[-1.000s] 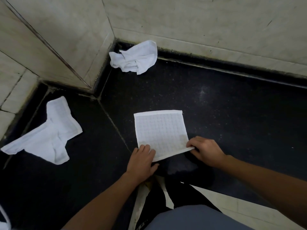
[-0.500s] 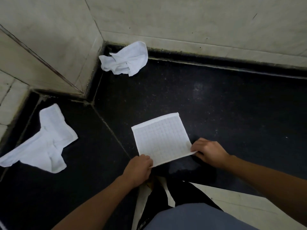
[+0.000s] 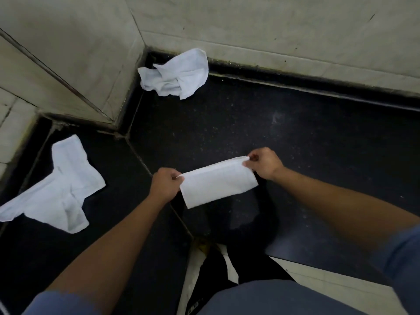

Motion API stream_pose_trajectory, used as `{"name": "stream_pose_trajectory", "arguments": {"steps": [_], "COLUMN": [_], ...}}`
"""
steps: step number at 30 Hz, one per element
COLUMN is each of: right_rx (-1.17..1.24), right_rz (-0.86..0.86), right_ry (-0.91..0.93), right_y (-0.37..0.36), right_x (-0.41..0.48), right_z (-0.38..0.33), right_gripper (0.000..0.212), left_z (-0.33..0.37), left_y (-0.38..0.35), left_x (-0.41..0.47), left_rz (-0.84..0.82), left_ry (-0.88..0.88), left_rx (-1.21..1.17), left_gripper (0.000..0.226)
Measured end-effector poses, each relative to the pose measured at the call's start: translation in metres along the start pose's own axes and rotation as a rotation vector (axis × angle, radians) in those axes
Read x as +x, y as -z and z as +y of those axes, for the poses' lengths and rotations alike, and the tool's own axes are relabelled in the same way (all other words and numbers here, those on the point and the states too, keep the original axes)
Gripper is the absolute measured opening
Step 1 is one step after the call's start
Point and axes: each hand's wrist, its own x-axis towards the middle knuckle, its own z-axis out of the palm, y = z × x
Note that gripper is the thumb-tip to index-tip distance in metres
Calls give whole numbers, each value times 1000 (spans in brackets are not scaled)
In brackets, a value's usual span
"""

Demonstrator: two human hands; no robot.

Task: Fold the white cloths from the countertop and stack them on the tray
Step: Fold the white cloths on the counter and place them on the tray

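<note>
between our two hands, just above the near part of the black tabletop (image 3: 295, 137), hangs a folded white cloth (image 3: 218, 186). our left hand (image 3: 164, 186) is closed, thumb and fingers pinching the cloth's upper left corner. our right hand (image 3: 264, 163) is closed the same way, pinching the upper right corner, and it sits a little farther from us than the left, so the top edge of the cloth slants up toward the right. the cloth is doubled over into a long rectangle; its layered edges run along the top between our hands and the lower part droops toward us. whether its bottom edge touches the tabletop we cannot tell. a dim reflection or shadow shows on the dark surface under it.

farther out to the left, well apart from our left hand, a second white cloth (image 3: 58, 189) lies unfolded and rumpled on the tabletop, one end stretched toward the left edge of the view. at the back, in the corner where the pale tiled walls (image 3: 272, 26) meet, a third white cloth (image 3: 175, 75) lies crumpled in a heap, its far edge against the foot of the wall. a seam in the tabletop runs diagonally from that inner corner toward us, passing under our left hand. our blue sleeves (image 3: 400, 264) show at the bottom corners.
</note>
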Motion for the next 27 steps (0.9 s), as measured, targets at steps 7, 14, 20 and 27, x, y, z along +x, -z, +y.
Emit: {"name": "stream_pose_trajectory", "arguments": {"steps": [7,14,20,27], "right_rx": [-124,-215,-151,-50], "right_rz": [33,48,76,2], "right_ry": [-172,-207,-211,-138], "right_y": [-10,-6,2,-9], "right_x": [16,20,8,-40], "right_z": [-11,-14,-4,24], "right_gripper": [20,25,31,30], "left_z": [3,7,10,-10], "left_y": [-11,-13,-8,-32], "left_x": [17,22,-6,-62], "left_rz": [41,46,147,-93], "left_ry": [91,195,236,378], "left_rx": [45,112,70,-188], "left_gripper": [19,14,27,22]}}
